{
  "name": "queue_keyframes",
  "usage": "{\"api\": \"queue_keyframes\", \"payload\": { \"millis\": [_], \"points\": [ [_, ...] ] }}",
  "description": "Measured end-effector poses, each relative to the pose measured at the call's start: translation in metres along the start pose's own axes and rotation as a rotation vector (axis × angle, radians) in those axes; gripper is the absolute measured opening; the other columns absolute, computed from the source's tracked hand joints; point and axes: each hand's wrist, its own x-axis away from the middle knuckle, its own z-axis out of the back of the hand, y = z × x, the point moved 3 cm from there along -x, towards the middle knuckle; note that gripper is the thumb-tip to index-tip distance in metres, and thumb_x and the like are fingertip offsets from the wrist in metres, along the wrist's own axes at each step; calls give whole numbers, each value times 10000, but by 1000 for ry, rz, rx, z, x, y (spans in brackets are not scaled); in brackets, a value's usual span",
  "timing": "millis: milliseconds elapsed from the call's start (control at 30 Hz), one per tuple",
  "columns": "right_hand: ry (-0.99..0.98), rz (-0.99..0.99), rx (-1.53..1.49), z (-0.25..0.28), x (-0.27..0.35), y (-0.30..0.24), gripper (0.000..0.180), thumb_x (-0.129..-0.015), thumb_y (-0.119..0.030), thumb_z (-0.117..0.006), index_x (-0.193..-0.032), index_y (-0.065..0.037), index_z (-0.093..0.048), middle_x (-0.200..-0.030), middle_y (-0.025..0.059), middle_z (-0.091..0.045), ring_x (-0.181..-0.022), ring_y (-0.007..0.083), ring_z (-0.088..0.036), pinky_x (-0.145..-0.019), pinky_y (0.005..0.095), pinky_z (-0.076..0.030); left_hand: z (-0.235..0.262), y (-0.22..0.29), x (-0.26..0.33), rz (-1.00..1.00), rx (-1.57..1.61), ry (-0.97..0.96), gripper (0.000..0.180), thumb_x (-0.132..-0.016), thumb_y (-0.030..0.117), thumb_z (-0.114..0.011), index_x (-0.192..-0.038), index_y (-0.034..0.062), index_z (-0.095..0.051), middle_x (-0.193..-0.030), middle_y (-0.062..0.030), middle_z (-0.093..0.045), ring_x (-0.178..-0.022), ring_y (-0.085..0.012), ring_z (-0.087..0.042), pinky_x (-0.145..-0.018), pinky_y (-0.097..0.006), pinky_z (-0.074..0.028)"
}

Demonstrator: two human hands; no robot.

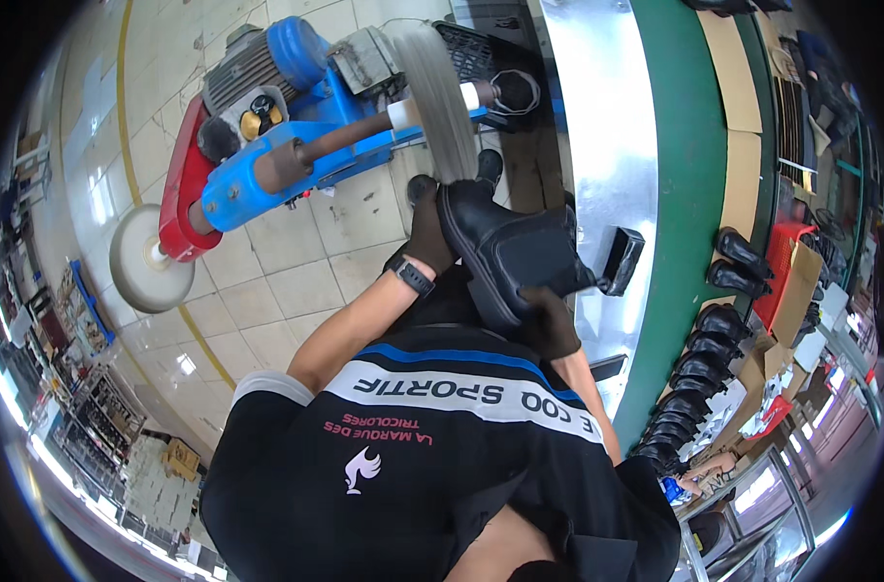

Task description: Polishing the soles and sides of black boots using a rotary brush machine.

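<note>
A black ankle boot point(520, 247) with an elastic side panel is held on its side between my hands, toe pointing away from me. Its toe touches or nearly touches the lower edge of a grey buffing wheel point(434, 102), which looks blurred. My left hand point(432, 231), in a dark brown glove, is closed on the sole side near the toe. Around the heel my right hand point(551, 325), in a similar glove, is closed too; some of its fingers are hidden. A black watch point(412, 276) sits on my left wrist.
The blue polishing machine point(258, 179) stands ahead on the tiled floor, with a motor point(243, 73) and a white wheel point(151, 260) at left. On my right is a metal-topped bench point(612, 126) with a small black box-like object point(623, 260). Black boots point(689, 378) line the green surface point(689, 194).
</note>
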Motion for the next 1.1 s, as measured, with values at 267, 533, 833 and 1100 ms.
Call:
{"api": "queue_keyframes", "payload": {
  "millis": [267, 533, 833, 1100],
  "points": [
    [-40, 695, 822, -64, -59, -31, 346, -665, 110, -584, -975, -37, -537, -929, 102, -588, -897, 194, -567, -809, 291, -445, 72, 30, -72, -18, -107, 168, 421, -921, 338, -337, -1109, -9, -485, -1025, -124, -584, -952, -215, -566, -860, -335, -454],
    [-53, -112, -546, -86, -141, -9, 256, -773, -197, -541, -989, -62, -533, -928, 83, -586, -857, 186, -579, -797, 361, -469, 94, 57, -130, -323, -1201, -77, 332, -921, 206, -309, -1175, 53, -459, -1153, -110, -536, -1049, -190, -523, -879, -326, -434],
    [-122, -125, -540, -100, -155, -19, 296, -751, -250, -537, -980, -64, -532, -932, 73, -578, -882, 213, -566, -798, 399, -457, 114, 61, -130, -210, -902, 97, 233, -878, 111, -434, -1057, 27, -556, -992, -86, -617, -922, -184, -583, -842, -309, -444],
    [-21, 699, 857, -80, -35, -40, 325, -663, 35, -604, -973, -34, -537, -930, 129, -580, -918, 253, -565, -804, 319, -445, 39, 4, -15, -158, -302, 203, 474, -943, 373, -288, -1123, -1, -514, -1032, -92, -595, -916, -179, -573, -837, -293, -446]
  ]
}}
